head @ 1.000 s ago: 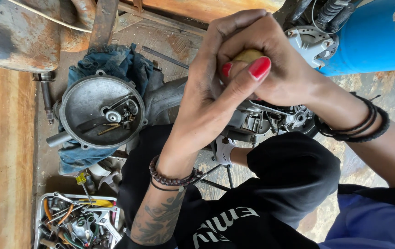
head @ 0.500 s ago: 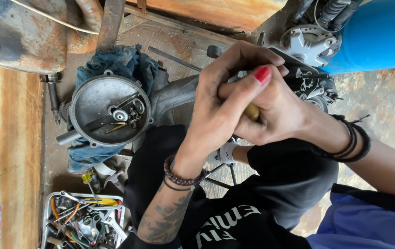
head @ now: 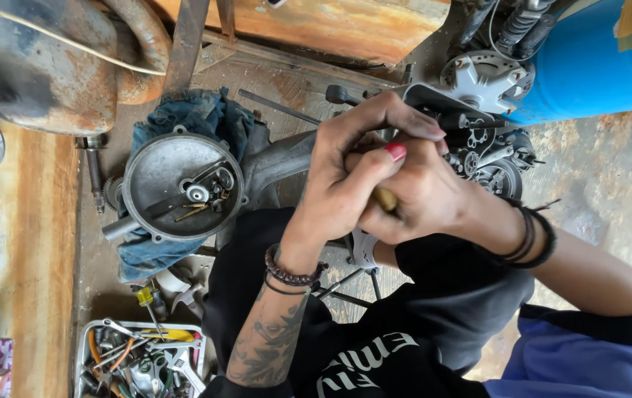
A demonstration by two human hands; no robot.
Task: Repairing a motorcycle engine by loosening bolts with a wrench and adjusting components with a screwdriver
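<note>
On a stained concrete workshop floor, beside a round metal cover [head: 183, 188] resting on a blue rag [head: 205, 118], the left hand [head: 349, 173] and right hand [head: 423, 195] clasp together around a yellow-brown tool handle [head: 385, 199], mostly hidden between them, so its direction cannot be told.

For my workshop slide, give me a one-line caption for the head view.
Left hand and right hand clasp a yellow tool handle over engine parts, beside a round metal cover.
</note>
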